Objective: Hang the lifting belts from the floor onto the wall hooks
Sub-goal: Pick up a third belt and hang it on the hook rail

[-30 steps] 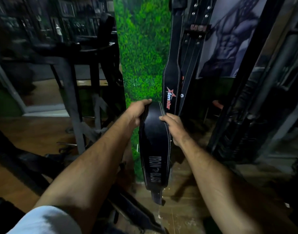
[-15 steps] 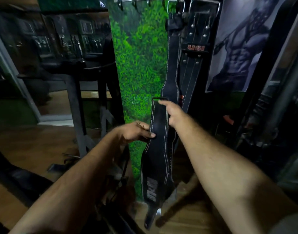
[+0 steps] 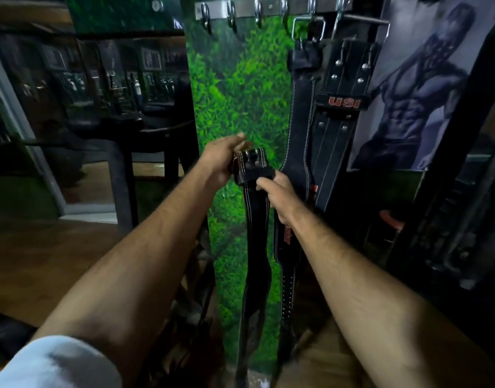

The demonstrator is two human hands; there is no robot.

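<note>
While both hands, left and right, clutch the black lifting belt's buckle end, free wall hooks sit well above the grip: its dangling tail could swing and spoil the catch.

My left hand covers the near edge of the belt I hold, so its buckle end is partly hidden. The belt's lower end runs off the bottom edge. My right hand hides part of the red lettering on the hanging belt behind. The hook rail is cropped at the top.
</note>
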